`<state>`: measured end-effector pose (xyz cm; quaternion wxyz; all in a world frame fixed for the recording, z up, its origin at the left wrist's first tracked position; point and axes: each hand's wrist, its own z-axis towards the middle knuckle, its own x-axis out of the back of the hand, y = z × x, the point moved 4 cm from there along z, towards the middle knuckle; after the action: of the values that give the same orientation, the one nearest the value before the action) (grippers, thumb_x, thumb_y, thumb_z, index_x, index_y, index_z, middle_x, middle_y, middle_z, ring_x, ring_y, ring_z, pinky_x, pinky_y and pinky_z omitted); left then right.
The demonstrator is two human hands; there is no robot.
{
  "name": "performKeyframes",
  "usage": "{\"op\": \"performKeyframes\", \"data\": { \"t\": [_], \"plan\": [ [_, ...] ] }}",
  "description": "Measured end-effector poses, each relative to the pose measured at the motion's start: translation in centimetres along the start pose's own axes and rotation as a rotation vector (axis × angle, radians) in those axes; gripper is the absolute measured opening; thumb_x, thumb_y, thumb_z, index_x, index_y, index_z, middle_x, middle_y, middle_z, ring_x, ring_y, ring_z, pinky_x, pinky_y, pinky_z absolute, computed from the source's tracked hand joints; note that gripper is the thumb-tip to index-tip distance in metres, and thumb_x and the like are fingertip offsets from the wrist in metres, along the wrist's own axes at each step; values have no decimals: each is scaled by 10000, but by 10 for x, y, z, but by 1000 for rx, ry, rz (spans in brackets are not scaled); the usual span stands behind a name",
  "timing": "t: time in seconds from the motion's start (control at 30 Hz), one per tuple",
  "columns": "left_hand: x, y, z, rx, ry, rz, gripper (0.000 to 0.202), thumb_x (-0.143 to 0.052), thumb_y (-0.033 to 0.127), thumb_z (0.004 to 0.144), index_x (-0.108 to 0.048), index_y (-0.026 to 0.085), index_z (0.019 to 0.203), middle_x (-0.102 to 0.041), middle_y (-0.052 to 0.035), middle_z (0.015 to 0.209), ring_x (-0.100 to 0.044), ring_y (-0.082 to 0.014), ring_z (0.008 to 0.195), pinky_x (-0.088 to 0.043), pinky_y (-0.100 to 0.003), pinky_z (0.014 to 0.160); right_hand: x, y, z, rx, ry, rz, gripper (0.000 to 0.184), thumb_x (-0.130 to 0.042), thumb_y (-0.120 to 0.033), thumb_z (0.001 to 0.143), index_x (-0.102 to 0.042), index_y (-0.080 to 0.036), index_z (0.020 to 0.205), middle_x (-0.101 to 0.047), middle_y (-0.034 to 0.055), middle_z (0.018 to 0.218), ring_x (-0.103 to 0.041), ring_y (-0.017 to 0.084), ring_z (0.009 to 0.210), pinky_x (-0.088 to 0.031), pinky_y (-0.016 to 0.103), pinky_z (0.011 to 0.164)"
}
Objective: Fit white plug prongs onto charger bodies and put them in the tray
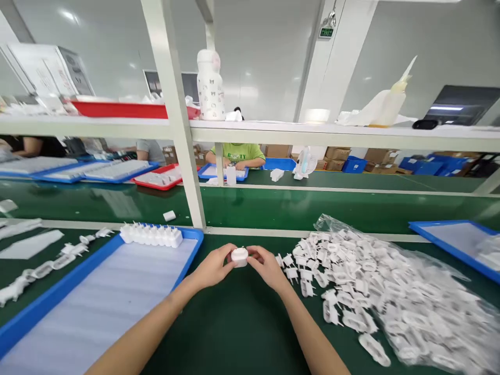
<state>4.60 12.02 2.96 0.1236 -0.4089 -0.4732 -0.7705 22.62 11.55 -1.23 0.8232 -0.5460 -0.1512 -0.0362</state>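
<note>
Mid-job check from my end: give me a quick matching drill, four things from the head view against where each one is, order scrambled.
Things:
1. Rounded white piece
2. Row of white pieces
3. Patterned bottle
4. Heap of loose white parts

Places:
A. Standing on the raised shelf
B. On the green table, partly under clear plastic
C. Between the fingers of the left hand and right hand
D. At the far end of the blue tray

Pairs: 1-C, 2-D, 3-A, 4-B
</note>
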Motion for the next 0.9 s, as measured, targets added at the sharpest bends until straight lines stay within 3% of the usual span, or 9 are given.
{"op": "performKeyframes", "data": {
  "t": [0.13,0.2,0.3,0.37,0.47,0.6,0.67,0.8,0.9],
  "plan": [
    [51,-69,-31,321,234,139,247,-497,367,789,-474,209,978,-615,-29,791,-607,-226,769,-442,-322,717,-12,10,-10,65,219,-116,225,-422,-291,902,-619,-216,825,-602,37,784,-556,177,697,-410,284,601],
    [72,-111,-44,509,381,263,269,-505,413,763,-450,209,929,-599,-21,702,-618,-252,726,-438,-331,678,-20,12,-16,127,218,-227,271,-379,-254,913,-582,-218,736,-562,29,700,-534,175,660,-401,294,614],
    [80,-154,-54,634,503,340,281,-505,441,739,-436,209,881,-615,-41,728,-630,-264,723,-433,-321,631,-31,6,-24,235,107,-368,248,-374,-197,901,-568,-227,749,-572,34,718,-530,176,674,-398,298,629],
    [78,-167,-56,654,559,369,292,-501,454,734,-439,202,866,-627,-71,811,-632,-263,749,-437,-318,624,-34,2,-27,272,66,-434,238,-374,-175,894,-571,-230,771,-590,40,745,-535,179,689,-397,301,633],
    [76,-169,-55,709,585,467,306,-479,498,752,-454,200,816,-623,-92,856,-624,-272,782,-426,-319,616,-34,0,-29,289,54,-498,235,-375,-171,893,-573,-228,779,-607,45,759,-542,182,691,-394,312,638],
    [72,-166,-50,828,398,512,388,-379,578,806,-412,227,644,-589,-42,648,-595,-263,663,-355,-299,548,-29,3,-28,282,104,-529,245,-373,-181,899,-572,-229,764,-605,44,738,-548,181,675,-381,312,627],
    [70,-161,-50,839,391,538,437,-349,607,811,-359,230,590,-543,-31,567,-563,-252,610,-316,-286,527,-26,5,-27,276,118,-529,238,-380,-178,894,-570,-224,758,-604,42,732,-547,177,668,-377,307,621],
    [60,-134,-47,611,459,600,436,-297,526,864,-265,224,552,-434,-10,507,-479,-192,540,-287,-275,538,-27,6,-25,282,103,-528,216,-393,-162,875,-569,-215,760,-601,39,723,-548,168,658,-374,291,610],
    [41,-101,-31,317,350,567,409,-299,446,893,-256,217,558,-413,-2,545,-445,-162,553,-311,-277,583,-31,7,-25,280,71,-552,217,-395,-171,874,-575,-216,762,-602,37,725,-551,166,664,-374,283,607]
  ]
}}
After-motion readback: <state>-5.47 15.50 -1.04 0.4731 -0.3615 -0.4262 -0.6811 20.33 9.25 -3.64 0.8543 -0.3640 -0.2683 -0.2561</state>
